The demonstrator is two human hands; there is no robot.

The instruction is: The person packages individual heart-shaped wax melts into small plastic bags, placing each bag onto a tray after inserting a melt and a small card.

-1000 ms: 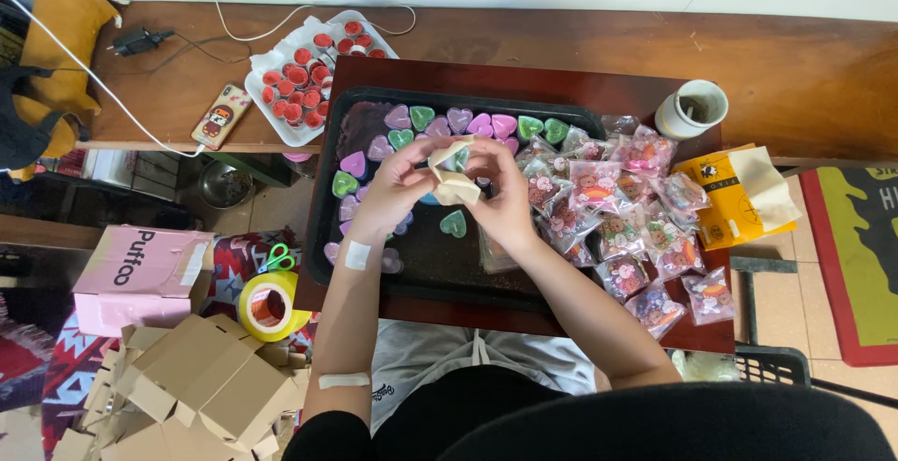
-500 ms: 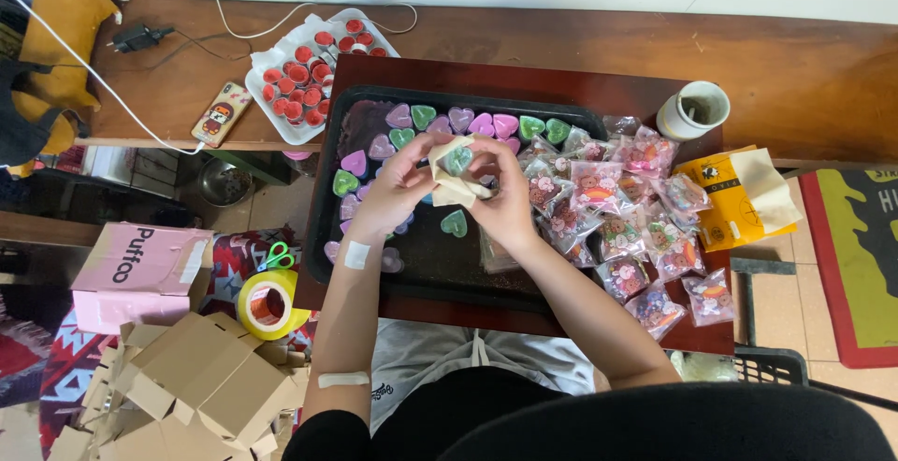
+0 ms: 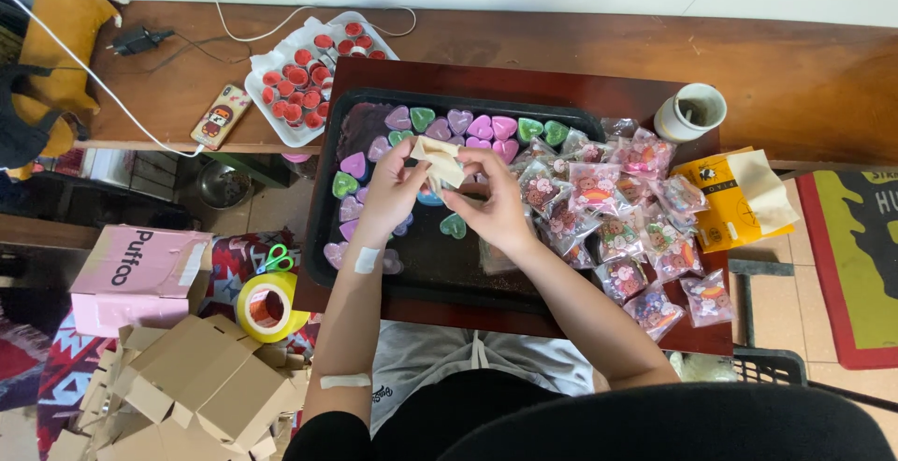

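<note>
Both hands meet over the black tray [image 3: 323, 237]. The left hand [image 3: 393, 192] and the right hand [image 3: 496, 208] are each closed in a pinch on a small cream pouch [image 3: 440, 160], held just above the tray's bare dark middle. Coloured heart pieces [image 3: 468, 126] line the tray's far edge beyond the fingers. Filled clear packets [image 3: 608, 208] crowd the space right of the right hand, out to the table edge, near a white cup [image 3: 690, 111].
</note>
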